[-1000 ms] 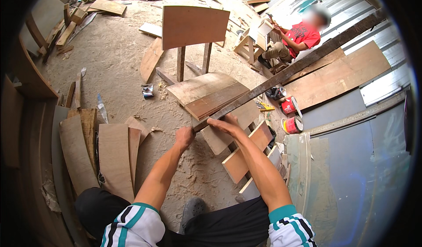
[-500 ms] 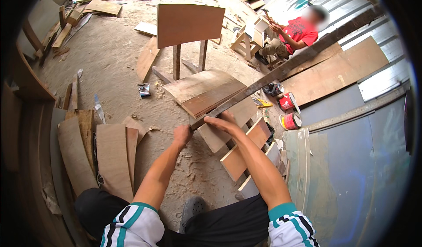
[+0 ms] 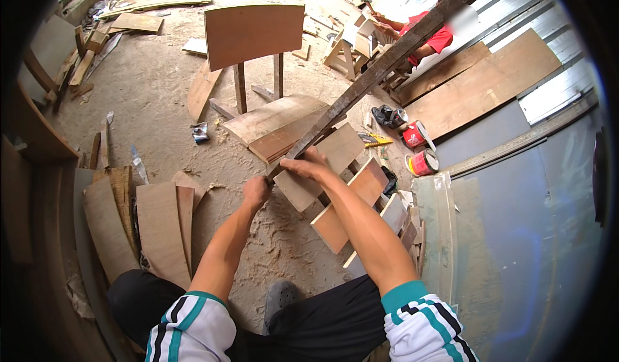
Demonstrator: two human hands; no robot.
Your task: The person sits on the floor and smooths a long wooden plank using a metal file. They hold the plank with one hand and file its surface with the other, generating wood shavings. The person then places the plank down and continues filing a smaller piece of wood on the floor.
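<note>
A long, dark, rough wooden beam [image 3: 380, 72] runs slantwise from near my hands up to the far right. My left hand [image 3: 257, 192] is closed in a fist at the beam's near end. A little farther up, my right hand [image 3: 306, 164] grips the same beam, its fingers partly hidden. Beneath the beam lies a low wooden seat-like panel [image 3: 277, 120] of two boards. Beyond it stands a curved brown plywood panel [image 3: 255, 36] on two posts. Short boards [image 3: 348, 204] lie crosswise by my right forearm.
Curved board pieces [image 3: 164, 226] lean at the left. Paint cans [image 3: 422, 163], a black bag [image 3: 385, 116] and a yellow-handled tool [image 3: 375, 139] lie right of the boards. A co-worker in a red shirt [image 3: 440, 39] sits behind the beam. Plywood sheets [image 3: 483, 88] rest along the metal wall.
The beam's far end has swung up and leftward, so it stands steeper and now crosses in front of the co-worker. Both hands keep hold of it. The whole view has shifted slightly.
</note>
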